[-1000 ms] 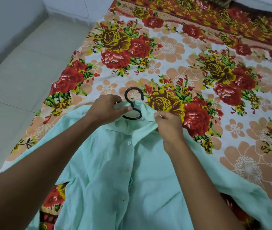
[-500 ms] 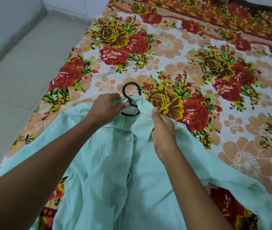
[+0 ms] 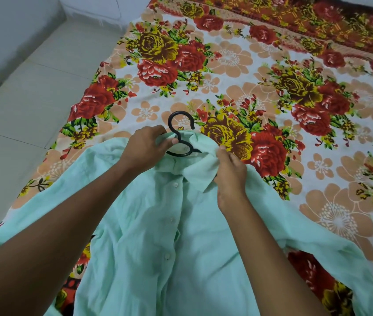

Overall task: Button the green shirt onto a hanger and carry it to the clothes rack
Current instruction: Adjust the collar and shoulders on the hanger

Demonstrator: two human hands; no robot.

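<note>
While the left hand (image 3: 145,148) pinches the collar (image 3: 200,173), the right hand (image 3: 231,172) clasps it.

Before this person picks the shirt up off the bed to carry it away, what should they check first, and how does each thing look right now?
1. Hanger inside the green shirt, hook out through the neck: ok.
2. Hook clear to grab: ok, it lies bare on the floral bedsheet.
3. Front buttons fastened: cannot tell; several buttons show along the placket, but the neck looks open.
4. Collar lying flat: not ok, the right hand is pinching its right side, which is rumpled.
5. Left hand holding the collar beside the hook: ok.
6. Sleeves free of the hanger: cannot tell, they spread out of view.
</note>
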